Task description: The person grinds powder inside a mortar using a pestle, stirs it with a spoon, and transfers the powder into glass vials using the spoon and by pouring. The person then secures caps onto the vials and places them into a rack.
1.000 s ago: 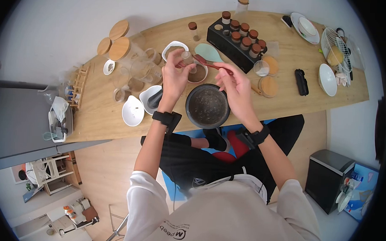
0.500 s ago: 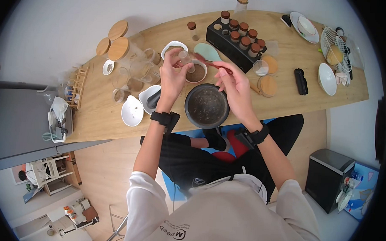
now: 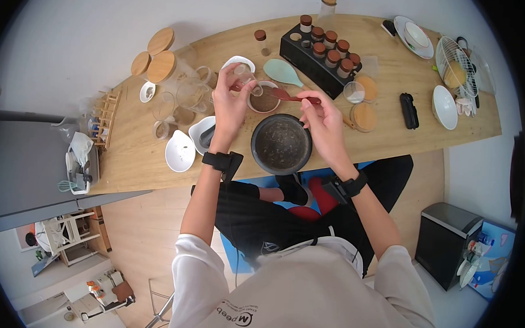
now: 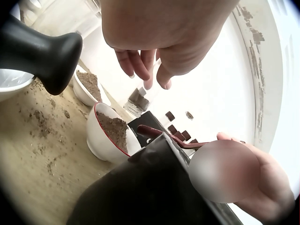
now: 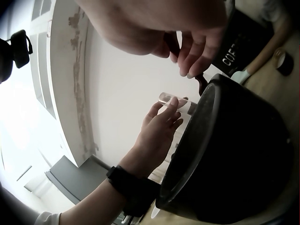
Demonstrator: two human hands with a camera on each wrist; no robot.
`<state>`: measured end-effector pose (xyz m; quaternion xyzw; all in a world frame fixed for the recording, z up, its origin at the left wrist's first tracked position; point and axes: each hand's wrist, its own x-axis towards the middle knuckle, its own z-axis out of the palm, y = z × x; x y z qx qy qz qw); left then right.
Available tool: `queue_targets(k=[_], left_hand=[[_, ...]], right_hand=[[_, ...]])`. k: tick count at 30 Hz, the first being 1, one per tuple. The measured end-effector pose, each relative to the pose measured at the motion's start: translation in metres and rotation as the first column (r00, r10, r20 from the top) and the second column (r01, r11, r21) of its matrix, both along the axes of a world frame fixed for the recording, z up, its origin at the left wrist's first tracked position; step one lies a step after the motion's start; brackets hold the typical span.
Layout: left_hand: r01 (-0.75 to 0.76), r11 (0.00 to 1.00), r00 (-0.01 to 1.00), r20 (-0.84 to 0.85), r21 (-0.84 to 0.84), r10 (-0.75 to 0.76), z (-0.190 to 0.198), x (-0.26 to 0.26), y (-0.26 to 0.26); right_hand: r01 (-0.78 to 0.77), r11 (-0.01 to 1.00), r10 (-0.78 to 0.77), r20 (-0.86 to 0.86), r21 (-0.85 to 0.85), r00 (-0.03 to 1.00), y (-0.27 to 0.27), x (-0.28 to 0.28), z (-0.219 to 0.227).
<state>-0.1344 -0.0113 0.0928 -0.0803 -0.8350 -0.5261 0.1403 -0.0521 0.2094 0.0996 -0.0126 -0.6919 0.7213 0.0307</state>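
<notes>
My left hand (image 3: 229, 104) grips a small clear glass jar (image 3: 243, 75) between fingers and thumb, its mouth tilted towards the red-rimmed white bowl (image 4: 97, 136) of brown powder. With its fingers and thumb, my right hand (image 3: 324, 124) pinches the handle of a dark red spoon (image 3: 286, 96), whose head overlaps that bowl's right side in the head view. Nearer my body, below both hands, stands a dark stone mortar (image 3: 281, 144) with brown residue inside. The right wrist view shows the clear jar (image 5: 177, 101) in the left hand, beyond the mortar's rim.
A black rack (image 3: 314, 58) holds several brown-capped spice jars. Beside it lies a pale green spatula (image 3: 282, 71). Left of the mortar, a black pestle (image 4: 51, 54) leans in a white bowl, next to another white bowl (image 3: 180, 151). Wood-lidded glass canisters (image 3: 178, 72) stand back left.
The spoon's head has come down and right, from near the jar to over the powder bowl's right side. My left hand has shifted slightly left with the jar.
</notes>
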Motion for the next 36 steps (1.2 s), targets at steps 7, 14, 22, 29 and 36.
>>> queue_targets(k=[7, 14, 22, 29, 36], left_hand=[[0.012, 0.998, 1.0, 0.01, 0.062, -0.013, -0.005, -0.002, 0.004], [0.036, 0.997, 0.999, -0.029, 0.061, -0.034, -0.007, -0.003, 0.002], [0.13, 0.983, 0.991, 0.0, 0.132, -0.131, -0.008, -0.001, 0.006], [0.185, 0.977, 0.979, 0.066, 0.107, -0.192, -0.012, -0.003, 0.002], [0.219, 0.964, 0.972, 0.058, 0.148, -0.23, -0.014, 0.0, 0.002]], right_hand=[[-0.021, 1.0, 0.022, -0.037, 0.015, 0.999, 0.0, 0.002, 0.004], [-0.023, 0.998, 0.028, -0.076, 0.058, 0.997, 0.002, 0.003, 0.003], [0.039, 0.997, -0.029, -0.124, 0.073, 0.992, -0.006, -0.003, 0.005], [0.043, 0.994, -0.027, -0.155, 0.098, 0.988, -0.01, -0.016, 0.0], [0.031, 0.993, -0.015, -0.142, 0.113, 0.99, -0.008, -0.015, 0.006]])
